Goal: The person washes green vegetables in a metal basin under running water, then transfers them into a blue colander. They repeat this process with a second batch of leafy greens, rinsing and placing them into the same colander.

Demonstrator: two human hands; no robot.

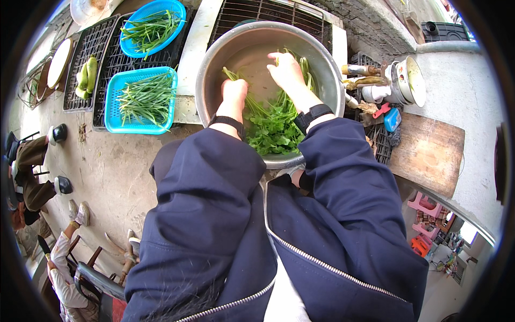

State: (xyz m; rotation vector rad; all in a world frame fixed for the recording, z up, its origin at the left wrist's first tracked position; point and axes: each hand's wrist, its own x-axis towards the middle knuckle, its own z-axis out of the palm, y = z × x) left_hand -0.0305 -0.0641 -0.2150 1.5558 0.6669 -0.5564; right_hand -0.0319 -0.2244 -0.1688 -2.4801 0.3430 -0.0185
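Note:
Before me stands a large round metal basin with water in it. Leafy greens, coriander or a thin celery, lie in its near part, leaves toward me and stems pointing away. My left hand is closed around a bunch of the stems at the basin's left side. Over the stems on the right is my right hand, its thumb and forefinger spread apart. A bit of green shows between its fingers, but whether it grips a stem is unclear. Dark bands circle both wrists.
Left of the basin, a blue rectangular basket and a round blue basket hold long green leaves. Green gourds lie on a black crate. To the right are a wooden board and an enamel pot. People sit at far left.

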